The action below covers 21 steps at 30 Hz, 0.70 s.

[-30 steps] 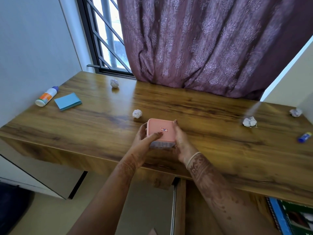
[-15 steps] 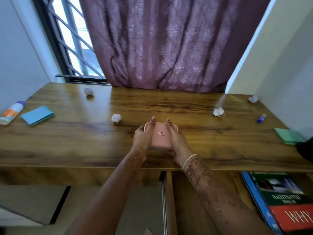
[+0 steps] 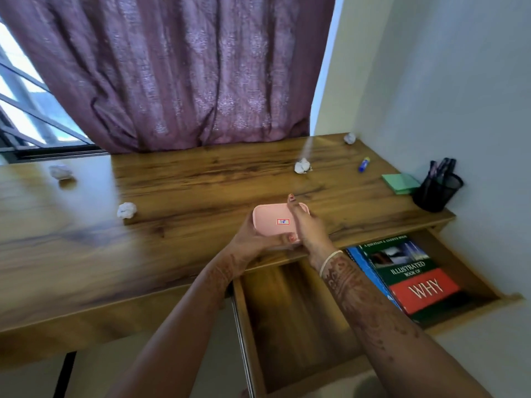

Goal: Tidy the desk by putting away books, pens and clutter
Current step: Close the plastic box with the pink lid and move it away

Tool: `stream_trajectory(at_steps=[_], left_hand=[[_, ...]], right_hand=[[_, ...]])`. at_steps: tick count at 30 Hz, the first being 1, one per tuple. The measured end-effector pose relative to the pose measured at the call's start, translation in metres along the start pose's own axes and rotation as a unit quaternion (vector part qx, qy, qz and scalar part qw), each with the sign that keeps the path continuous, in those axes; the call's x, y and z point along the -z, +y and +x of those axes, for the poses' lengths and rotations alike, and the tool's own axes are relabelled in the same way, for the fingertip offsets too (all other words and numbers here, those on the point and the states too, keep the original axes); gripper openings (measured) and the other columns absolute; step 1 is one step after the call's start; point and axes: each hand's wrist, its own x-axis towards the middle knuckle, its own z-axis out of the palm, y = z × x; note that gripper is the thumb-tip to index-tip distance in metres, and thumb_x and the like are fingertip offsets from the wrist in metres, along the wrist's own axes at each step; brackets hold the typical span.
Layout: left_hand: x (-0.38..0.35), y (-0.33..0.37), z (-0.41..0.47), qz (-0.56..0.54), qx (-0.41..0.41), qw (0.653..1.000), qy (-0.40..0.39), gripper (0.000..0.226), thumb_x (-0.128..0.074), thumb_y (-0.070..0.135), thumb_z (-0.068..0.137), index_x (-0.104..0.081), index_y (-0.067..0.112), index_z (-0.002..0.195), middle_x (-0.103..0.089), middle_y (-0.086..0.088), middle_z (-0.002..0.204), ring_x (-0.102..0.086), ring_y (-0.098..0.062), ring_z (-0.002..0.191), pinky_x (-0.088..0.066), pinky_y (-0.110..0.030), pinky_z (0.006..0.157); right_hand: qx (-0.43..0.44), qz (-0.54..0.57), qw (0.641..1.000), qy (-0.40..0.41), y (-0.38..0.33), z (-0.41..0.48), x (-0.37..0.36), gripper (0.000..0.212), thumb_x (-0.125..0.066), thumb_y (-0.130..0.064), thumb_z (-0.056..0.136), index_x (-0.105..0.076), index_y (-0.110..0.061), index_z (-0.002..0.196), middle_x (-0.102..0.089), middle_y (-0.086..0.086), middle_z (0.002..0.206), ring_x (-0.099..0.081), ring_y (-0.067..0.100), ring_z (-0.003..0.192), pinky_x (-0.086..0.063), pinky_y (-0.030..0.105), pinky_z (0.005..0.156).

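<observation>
**Finding 1, grip.** Both my hands hold the pink box (image 3: 271, 224) at the front edge of the desk (image 3: 201, 179), just above the back of the open drawer (image 3: 287, 311). My left hand (image 3: 253, 242) cups its left side, with the thumb curled over the near edge. My right hand (image 3: 309, 228) clamps the right side, with 1 finger stretched across the lid. I cannot tell whether the box rests on the wood or is lifted clear.

**Finding 2, risks.**
- The lid could pop if my grip squeezes it unevenly, and the contents would fall into the drawer.
- On the way down, the box could catch the desk edge.
- If I set it too far right, it would land on the book (image 3: 408, 277) and sit tilted.
- 4 paper balls remain, the nearest (image 3: 126, 210) to my left. They are light enough that a careless sweep of my arm could knock 1 off.

**Finding 3, change.** 0.5 s ago the box stood narrow-side on between my hands. Now it lies broadside. My view has swung right, so the pen pot (image 3: 436, 188) is now in view.
</observation>
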Motion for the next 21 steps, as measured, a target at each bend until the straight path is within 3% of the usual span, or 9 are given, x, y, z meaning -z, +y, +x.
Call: stream_trajectory(at_steps=[3,7,10,14,18,21], left_hand=[[-0.023,-0.006,-0.003,0.03,-0.032,0.999,0.014,0.073,-0.088,0.001,0.06,-0.052,0.018,0.121,-0.066,-0.001,0.113,-0.065,-0.013,0.101,-0.057,-0.027,0.083],[-0.064,-0.02,0.002,0.029,-0.044,0.998,0.017,0.083,-0.095,0.011,0.047,-0.056,0.015,0.12,-0.069,-0.003,0.113,-0.067,-0.015,0.103,-0.058,-0.032,0.084],[-0.1,-0.029,0.003,0.02,-0.051,0.998,0.028,0.063,-0.087,-0.004,0.058,-0.058,0.019,0.109,-0.07,0.001,0.103,-0.068,-0.006,0.093,-0.058,-0.024,0.076],[-0.144,-0.052,0.002,0.021,-0.043,0.998,0.035,0.083,-0.093,0.01,0.051,-0.053,0.014,0.124,-0.067,-0.006,0.118,-0.065,-0.018,0.109,-0.057,-0.03,0.086],[-0.182,-0.077,-0.005,0.025,-0.011,0.996,0.087,0.069,-0.084,0.019,0.072,-0.046,0.016,0.129,-0.062,-0.001,0.121,-0.062,-0.011,0.105,-0.054,-0.019,0.079],[-0.199,-0.101,-0.007,0.051,0.052,0.99,0.123,0.073,-0.076,0.041,0.077,-0.036,0.018,0.133,-0.055,0.001,0.124,-0.057,-0.011,0.108,-0.049,-0.025,0.089]], right_hand=[[0.006,0.005,1.0,0.007,0.004,-0.003,0.023,0.042,-0.062,-0.057,0.084,-0.064,-0.016,0.096,-0.072,0.005,0.083,-0.067,0.016,0.067,-0.053,0.025,0.056],[0.013,0.015,0.999,0.027,0.009,-0.005,0.063,0.036,-0.064,-0.053,0.084,-0.06,-0.017,0.087,-0.07,0.004,0.079,-0.066,0.016,0.067,-0.053,0.028,0.057],[0.029,0.005,0.999,0.028,0.013,-0.004,0.098,0.038,-0.065,-0.053,0.084,-0.065,-0.015,0.09,-0.072,0.007,0.084,-0.067,0.018,0.067,-0.05,0.023,0.05],[0.02,-0.023,0.999,0.013,0.026,0.0,0.146,0.044,-0.065,-0.056,0.082,-0.067,-0.014,0.094,-0.073,0.009,0.088,-0.068,0.02,0.072,-0.053,0.028,0.059],[0.0,-0.065,0.997,-0.038,0.044,0.007,0.191,0.054,-0.061,-0.063,0.081,-0.063,-0.016,0.107,-0.07,0.009,0.108,-0.067,0.021,0.09,-0.054,0.035,0.078],[-0.041,-0.129,0.988,-0.072,0.058,0.01,0.218,0.069,-0.052,-0.069,0.083,-0.053,-0.011,0.121,-0.064,0.01,0.117,-0.064,0.021,0.099,-0.056,0.034,0.076]])
